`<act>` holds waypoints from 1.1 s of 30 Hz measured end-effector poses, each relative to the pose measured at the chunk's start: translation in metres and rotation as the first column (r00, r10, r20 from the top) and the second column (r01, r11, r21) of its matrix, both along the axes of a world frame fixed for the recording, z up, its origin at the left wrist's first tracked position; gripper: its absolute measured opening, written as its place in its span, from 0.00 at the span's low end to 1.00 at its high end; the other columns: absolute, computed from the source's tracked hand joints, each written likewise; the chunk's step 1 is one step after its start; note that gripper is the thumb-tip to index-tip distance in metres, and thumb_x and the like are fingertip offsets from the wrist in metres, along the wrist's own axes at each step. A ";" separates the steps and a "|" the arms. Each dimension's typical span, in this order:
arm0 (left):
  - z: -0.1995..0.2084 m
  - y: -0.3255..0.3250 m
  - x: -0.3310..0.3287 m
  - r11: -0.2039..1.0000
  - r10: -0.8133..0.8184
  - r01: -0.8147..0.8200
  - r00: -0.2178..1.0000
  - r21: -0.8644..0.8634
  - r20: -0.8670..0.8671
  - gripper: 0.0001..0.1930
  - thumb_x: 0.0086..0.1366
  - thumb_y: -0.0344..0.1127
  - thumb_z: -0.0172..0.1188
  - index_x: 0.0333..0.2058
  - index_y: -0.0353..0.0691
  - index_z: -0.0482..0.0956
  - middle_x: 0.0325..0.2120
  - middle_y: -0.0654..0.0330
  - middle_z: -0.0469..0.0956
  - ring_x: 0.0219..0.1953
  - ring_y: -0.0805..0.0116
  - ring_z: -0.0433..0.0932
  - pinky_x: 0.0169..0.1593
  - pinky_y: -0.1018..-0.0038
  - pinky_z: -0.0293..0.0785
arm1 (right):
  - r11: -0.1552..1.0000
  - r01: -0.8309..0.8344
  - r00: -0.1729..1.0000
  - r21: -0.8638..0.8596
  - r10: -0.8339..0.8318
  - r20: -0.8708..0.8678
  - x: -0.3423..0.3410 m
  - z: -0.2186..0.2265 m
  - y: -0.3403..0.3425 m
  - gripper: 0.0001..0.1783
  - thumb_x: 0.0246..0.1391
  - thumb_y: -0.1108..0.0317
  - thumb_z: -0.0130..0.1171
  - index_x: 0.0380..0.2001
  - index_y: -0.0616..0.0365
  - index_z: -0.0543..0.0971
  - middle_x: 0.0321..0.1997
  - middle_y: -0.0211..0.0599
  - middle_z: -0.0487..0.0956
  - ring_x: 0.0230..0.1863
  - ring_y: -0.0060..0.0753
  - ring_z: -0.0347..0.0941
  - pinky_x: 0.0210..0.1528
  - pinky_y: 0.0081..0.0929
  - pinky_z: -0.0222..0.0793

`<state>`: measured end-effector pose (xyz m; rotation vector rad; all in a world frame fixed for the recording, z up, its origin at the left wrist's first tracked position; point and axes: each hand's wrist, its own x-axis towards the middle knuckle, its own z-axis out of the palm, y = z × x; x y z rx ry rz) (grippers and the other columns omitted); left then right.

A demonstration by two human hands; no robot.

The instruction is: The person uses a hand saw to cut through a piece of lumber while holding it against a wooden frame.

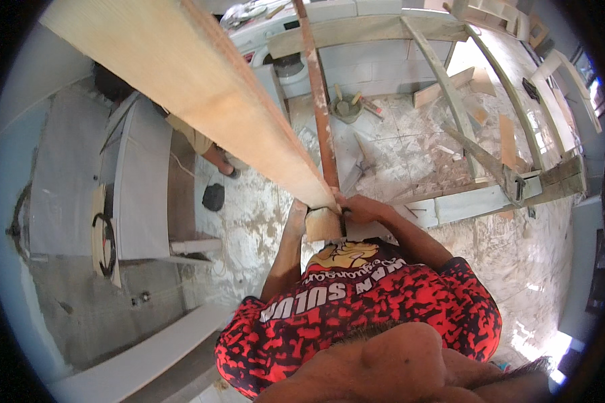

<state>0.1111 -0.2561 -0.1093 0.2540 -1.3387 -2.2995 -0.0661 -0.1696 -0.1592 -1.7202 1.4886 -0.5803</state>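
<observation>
— Where are your fingers?
— Your right hand is closed on the near end of the long wooden plank; your left hand steadies the small wood block beneath.
— Progress?
— Plank raised, slanting over the rubble floor, not yet set down

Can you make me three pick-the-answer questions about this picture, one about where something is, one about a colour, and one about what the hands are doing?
1. Where is the white washing machine?
A. by the far wall
B. beside the person's feet
C. on the plank

2. What colours are the person's patterned shirt?
A. blue and white
B. red and black
C. plain green

3. What are the left hand and right hand doing?
A. hanging free
B. gripping the near end of the long pale wooden plank
C. holding a bucket

Answers: 1 A, it stands far ahead; 2 B, red with black blotches; 3 B, both hands close on the plank's end.
</observation>
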 end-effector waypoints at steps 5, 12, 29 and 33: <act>0.002 0.002 -0.004 0.998 -0.017 0.016 1.000 -0.056 -0.024 0.49 0.52 0.76 0.41 0.44 0.25 0.69 0.39 0.47 0.74 0.41 0.57 0.75 0.47 0.66 0.71 | 0.998 -0.028 0.999 0.057 0.026 0.033 -0.016 -0.012 0.006 0.18 0.46 0.72 0.49 0.44 0.59 0.74 0.40 0.54 0.77 0.43 0.55 0.73 0.46 0.41 0.67; 0.000 -0.001 -0.004 0.980 -0.051 0.027 0.991 -0.197 -0.121 0.45 0.57 0.72 0.39 0.44 0.25 0.70 0.38 0.47 0.75 0.43 0.57 0.73 0.49 0.64 0.68 | 0.995 0.093 0.996 0.027 -0.093 -0.019 -0.029 -0.009 0.018 0.18 0.46 0.72 0.50 0.44 0.64 0.74 0.41 0.53 0.77 0.44 0.54 0.73 0.48 0.42 0.66; 0.014 0.000 -0.002 0.992 -0.061 0.055 0.996 -0.111 -0.057 0.46 0.54 0.76 0.37 0.41 0.29 0.73 0.37 0.48 0.75 0.45 0.54 0.72 0.54 0.57 0.63 | 0.994 0.092 0.992 -0.062 -0.097 -0.084 -0.021 -0.004 0.037 0.13 0.49 0.66 0.51 0.35 0.62 0.76 0.32 0.52 0.77 0.36 0.53 0.74 0.41 0.46 0.67; 0.004 -0.006 -0.012 0.987 -0.084 0.072 0.993 -0.144 -0.079 0.46 0.51 0.78 0.39 0.42 0.34 0.74 0.33 0.51 0.76 0.42 0.54 0.72 0.54 0.54 0.60 | 0.984 0.150 0.986 -0.100 -0.157 -0.063 -0.019 -0.017 0.043 0.14 0.50 0.62 0.52 0.35 0.61 0.76 0.31 0.52 0.77 0.34 0.54 0.74 0.38 0.47 0.68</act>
